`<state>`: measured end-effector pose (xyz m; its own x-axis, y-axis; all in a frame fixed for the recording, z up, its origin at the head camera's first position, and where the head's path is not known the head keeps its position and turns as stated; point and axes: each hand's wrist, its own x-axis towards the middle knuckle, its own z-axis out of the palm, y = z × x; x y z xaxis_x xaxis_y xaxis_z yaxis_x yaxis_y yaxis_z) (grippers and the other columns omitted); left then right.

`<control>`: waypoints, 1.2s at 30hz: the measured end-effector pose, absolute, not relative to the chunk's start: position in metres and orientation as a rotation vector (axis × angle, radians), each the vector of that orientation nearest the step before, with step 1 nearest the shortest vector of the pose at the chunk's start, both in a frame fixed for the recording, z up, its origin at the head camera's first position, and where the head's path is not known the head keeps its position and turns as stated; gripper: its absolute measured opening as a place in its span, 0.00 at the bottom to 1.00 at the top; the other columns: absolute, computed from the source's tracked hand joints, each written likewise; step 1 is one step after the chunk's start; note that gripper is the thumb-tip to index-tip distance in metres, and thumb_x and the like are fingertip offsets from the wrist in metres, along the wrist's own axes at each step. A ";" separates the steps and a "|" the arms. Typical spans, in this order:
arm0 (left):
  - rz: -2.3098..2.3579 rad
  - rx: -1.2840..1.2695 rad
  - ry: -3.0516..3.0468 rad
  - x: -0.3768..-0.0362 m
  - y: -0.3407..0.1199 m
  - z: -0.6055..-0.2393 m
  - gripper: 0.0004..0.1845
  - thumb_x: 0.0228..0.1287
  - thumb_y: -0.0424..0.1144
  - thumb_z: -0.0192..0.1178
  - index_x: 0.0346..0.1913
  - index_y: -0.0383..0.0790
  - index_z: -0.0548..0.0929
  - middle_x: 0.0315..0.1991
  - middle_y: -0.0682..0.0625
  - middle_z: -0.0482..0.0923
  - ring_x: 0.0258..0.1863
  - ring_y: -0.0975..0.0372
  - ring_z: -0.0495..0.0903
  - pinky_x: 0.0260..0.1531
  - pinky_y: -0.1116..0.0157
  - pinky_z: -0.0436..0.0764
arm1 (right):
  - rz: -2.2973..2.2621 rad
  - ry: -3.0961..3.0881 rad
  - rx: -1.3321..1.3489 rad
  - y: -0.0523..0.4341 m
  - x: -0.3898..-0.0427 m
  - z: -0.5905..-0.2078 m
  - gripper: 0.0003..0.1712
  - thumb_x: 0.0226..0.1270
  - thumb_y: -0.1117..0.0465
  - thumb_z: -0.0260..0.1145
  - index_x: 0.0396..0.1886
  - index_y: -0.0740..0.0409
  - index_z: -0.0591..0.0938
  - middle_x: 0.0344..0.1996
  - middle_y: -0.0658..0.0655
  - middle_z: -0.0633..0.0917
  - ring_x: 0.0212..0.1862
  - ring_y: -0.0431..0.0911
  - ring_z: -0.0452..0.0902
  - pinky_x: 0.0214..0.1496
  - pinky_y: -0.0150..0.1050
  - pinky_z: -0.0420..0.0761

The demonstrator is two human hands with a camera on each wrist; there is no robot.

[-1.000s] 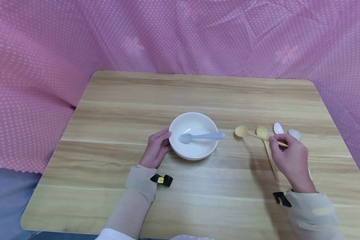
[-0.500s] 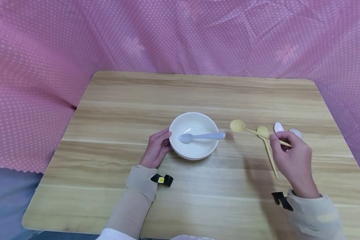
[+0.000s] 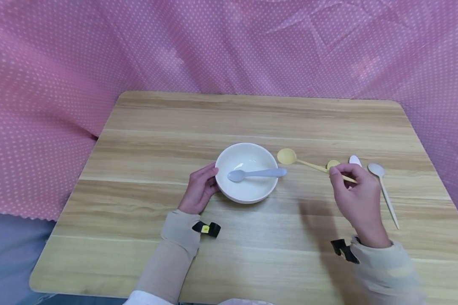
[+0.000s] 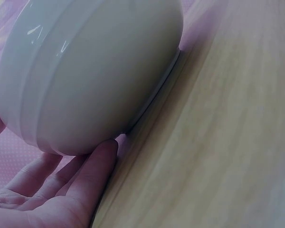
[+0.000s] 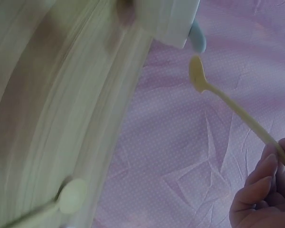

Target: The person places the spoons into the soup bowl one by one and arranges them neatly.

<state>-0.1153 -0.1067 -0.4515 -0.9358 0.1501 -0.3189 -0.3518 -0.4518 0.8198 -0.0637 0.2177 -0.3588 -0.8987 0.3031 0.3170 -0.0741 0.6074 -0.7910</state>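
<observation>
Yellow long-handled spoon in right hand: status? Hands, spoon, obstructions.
Left hand holds round white bowl. Right hand pinches yellow long-handled spoon, raised above wood-grain table, outside bowl. Possibly in the way: pale-blue spoon in bowl, handle overhanging rim.

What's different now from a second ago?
The right hand has moved left, carrying the yellow spoon closer to the bowl. That uncovers the handle of the pale spoon on the right. Nothing was picked up or let go. The left hand still holds the bowl's side, and the bluish spoon still lies in it.
</observation>
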 end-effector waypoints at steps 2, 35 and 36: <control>2.434 -0.288 1.446 -0.115 -0.107 -0.451 0.23 0.65 0.37 0.56 0.62 0.35 0.73 0.55 0.42 0.77 0.41 0.61 0.79 0.36 0.66 0.81 | 1.237 -2.419 -0.188 0.214 -0.064 -0.360 0.07 0.61 0.64 0.64 0.32 0.65 0.83 0.25 0.33 0.78 0.28 0.25 0.75 0.30 0.17 0.73; 2.439 -0.270 1.440 -0.115 -0.107 -0.452 0.23 0.65 0.37 0.56 0.62 0.35 0.72 0.58 0.40 0.75 0.44 0.59 0.79 0.37 0.66 0.82 | 1.438 -2.530 0.014 0.173 -0.074 -0.385 0.06 0.64 0.65 0.62 0.32 0.64 0.82 0.31 0.58 0.84 0.34 0.31 0.77 0.32 0.22 0.77; 2.437 -0.267 1.442 -0.115 -0.107 -0.452 0.23 0.65 0.37 0.56 0.63 0.35 0.72 0.59 0.40 0.74 0.45 0.59 0.79 0.38 0.66 0.81 | 1.444 -2.532 0.022 0.172 -0.074 -0.386 0.06 0.64 0.65 0.62 0.32 0.64 0.82 0.31 0.58 0.84 0.34 0.31 0.77 0.32 0.22 0.77</control>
